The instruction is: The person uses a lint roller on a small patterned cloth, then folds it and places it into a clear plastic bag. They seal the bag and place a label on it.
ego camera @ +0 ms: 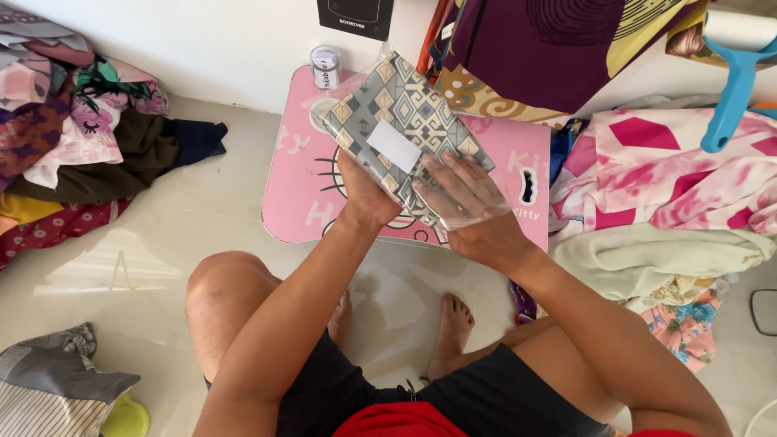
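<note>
Fingers of both hands grasp the fabric packet [405, 129]: left hand [366, 194] beneath, right hand [461, 193] inside its near-right plastic; long axis far-left to near-right.

A folded cloth in a clear bag [405, 129] is held above the small desk [299, 194] at the frame's centre, between the left hand [364, 190] and the right hand [461, 190]. A small jar [325, 66] is set at the desk's upper left edge. Heaps of clothes [73, 129] are piled at upper left, more fabrics [672, 178] at right.
</note>
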